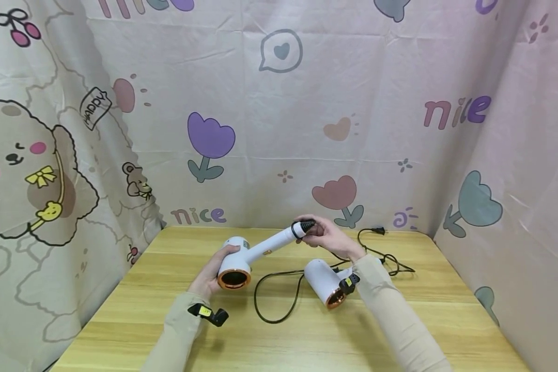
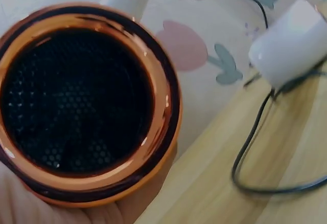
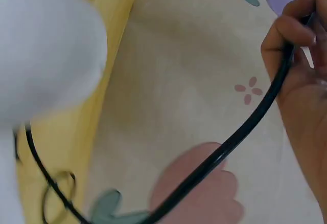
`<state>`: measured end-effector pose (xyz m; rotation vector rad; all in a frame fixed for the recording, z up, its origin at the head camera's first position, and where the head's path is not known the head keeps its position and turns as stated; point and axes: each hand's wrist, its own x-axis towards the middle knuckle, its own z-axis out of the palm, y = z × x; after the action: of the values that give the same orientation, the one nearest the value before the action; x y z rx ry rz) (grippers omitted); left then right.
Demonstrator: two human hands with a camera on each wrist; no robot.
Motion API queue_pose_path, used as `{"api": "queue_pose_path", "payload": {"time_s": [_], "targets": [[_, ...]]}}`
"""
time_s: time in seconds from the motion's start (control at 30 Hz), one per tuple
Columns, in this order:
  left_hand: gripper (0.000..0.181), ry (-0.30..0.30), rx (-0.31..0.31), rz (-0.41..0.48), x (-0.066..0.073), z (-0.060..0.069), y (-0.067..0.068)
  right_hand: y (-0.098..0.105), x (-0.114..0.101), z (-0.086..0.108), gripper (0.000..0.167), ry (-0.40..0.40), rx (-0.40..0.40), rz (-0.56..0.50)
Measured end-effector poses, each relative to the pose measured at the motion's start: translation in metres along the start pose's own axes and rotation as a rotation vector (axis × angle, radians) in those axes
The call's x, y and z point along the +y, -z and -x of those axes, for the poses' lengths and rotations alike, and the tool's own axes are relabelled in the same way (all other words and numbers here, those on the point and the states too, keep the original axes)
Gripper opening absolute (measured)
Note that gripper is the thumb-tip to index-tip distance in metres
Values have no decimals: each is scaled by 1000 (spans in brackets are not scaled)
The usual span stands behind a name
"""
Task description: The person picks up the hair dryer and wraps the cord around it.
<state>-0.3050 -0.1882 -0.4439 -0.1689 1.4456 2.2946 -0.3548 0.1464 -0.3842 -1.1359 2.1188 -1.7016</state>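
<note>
A white hair dryer with a copper-coloured ring is held above the table. My left hand grips its barrel, and the dark mesh outlet fills much of the left wrist view. The handle slants up to the right. At the handle's end, my right hand pinches the black cord near its ribbed sleeve. A second white hair dryer lies on the table, partly behind my right forearm; its barrel also shows in the left wrist view.
Black cord loops across the wooden table between the dryers. More cord lies bunched at the right, with a plug towards the back edge. A patterned curtain hangs behind and on both sides.
</note>
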Motion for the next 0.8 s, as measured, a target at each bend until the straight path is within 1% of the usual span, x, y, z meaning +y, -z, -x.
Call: {"api": "queue_pose_path", "payload": {"time_s": [0.03,0.1,0.2,0.23,0.27,0.3,0.37,0.4,0.47,0.53,0.6,0.67,0.73,0.8], "targets": [[75,11,-7,-9,1,0,2,1,-2,-1,50,2,6,68],[76,23,-3,-51,2,1,6,3,-5,-3,40,-10,33,257],[76,5,31,-155,3,-1,10,5,-11,-8,21,-54,43,535],[75,-8,40,-189,3,-1,11,5,-13,-9,17,-77,39,594],[75,-21,53,-217,3,-2,12,6,-16,-11,15,-102,27,621],[74,-30,65,-232,3,-3,12,5,-18,-12,16,-128,8,617],[73,-48,79,-250,2,-4,14,6,-21,-13,23,-188,-39,575],[73,-54,87,-252,1,-4,14,6,-24,-13,27,-202,-61,550],[72,-61,111,-249,1,-4,15,7,-28,-11,36,-211,-104,530],[72,-67,125,-253,2,-5,14,6,-32,-10,51,-199,-141,552],[72,-73,148,-259,2,-5,13,4,-34,-10,58,-158,-152,638],[72,-76,162,-268,3,-5,12,-1,-35,-11,57,-123,-141,749],[73,-83,182,-283,3,-6,11,-7,-37,-12,51,-67,-128,871],[73,-88,199,-293,3,-6,11,-13,-37,-13,36,0,-111,994]]}}
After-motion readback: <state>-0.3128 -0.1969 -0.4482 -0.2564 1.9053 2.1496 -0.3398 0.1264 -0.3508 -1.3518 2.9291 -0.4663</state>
